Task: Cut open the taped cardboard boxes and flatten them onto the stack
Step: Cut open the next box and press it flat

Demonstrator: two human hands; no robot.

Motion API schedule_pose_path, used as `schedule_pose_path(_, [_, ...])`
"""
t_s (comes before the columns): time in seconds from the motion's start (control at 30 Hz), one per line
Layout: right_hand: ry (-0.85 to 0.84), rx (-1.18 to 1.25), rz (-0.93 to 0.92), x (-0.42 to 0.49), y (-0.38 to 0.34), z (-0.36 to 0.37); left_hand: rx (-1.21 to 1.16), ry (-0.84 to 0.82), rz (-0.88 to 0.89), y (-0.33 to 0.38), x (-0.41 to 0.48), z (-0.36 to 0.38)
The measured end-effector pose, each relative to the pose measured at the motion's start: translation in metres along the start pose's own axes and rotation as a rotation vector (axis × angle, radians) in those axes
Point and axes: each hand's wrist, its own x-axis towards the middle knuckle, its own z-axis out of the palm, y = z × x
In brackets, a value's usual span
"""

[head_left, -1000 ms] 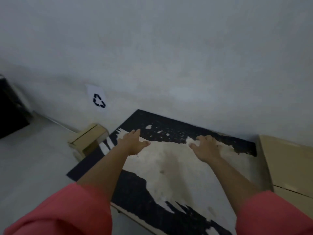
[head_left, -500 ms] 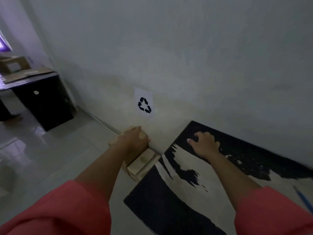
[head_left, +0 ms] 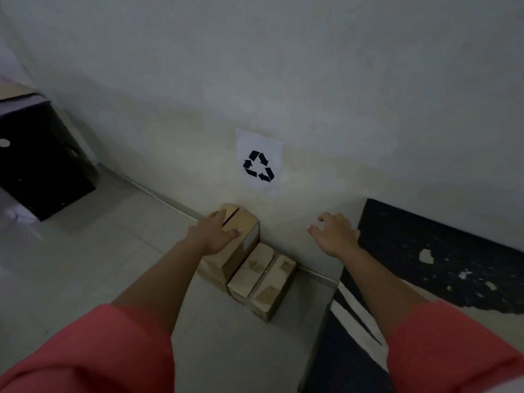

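A taller brown cardboard box (head_left: 241, 242) stands on the floor against the wall, its top flaps slightly parted. My left hand (head_left: 217, 234) lies on its top with fingers spread flat. Right beside it sits a lower cardboard box (head_left: 262, 282) with worn patches on its flaps. My right hand (head_left: 336, 235) hovers in the air to the right of both boxes, fingers loosely spread and holding nothing. A large flattened sheet of black and pale cardboard (head_left: 442, 259) lies on the floor at the right.
A white sheet with a black recycling symbol (head_left: 258, 163) is stuck to the wall above the boxes. A black cabinet (head_left: 37, 163) stands at the far left. Pale floor tiles (head_left: 93, 251) stretch between it and the boxes.
My view swung left from the flat sheet to the boxes. My left hand moved off the sheet onto the taller box; my right hand lifted off the sheet and now hovers.
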Motion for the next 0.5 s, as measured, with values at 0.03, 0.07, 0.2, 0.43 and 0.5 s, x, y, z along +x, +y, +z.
schedule_pose_path(0.03, [-0.006,0.015,0.021,0.006,-0.011,0.010,0.004,-0.012,0.006,-0.015,0.012,-0.006])
schedule_pose_path(0.07, [-0.015,0.034,0.046,0.011,-0.023,0.019,0.013,-0.026,0.011,-0.030,0.022,-0.012])
schedule_pose_path(0.2, [-0.049,0.065,0.125,0.030,-0.063,0.055,0.069,-0.070,0.029,-0.079,0.064,-0.031])
schedule_pose_path(0.43, [-0.093,0.055,0.240,0.080,-0.111,0.106,0.122,-0.143,0.037,-0.135,0.151,-0.046])
schedule_pose_path(0.5, [-0.105,0.073,0.262,0.104,-0.121,0.119,0.132,-0.153,0.031,-0.148,0.176,-0.047])
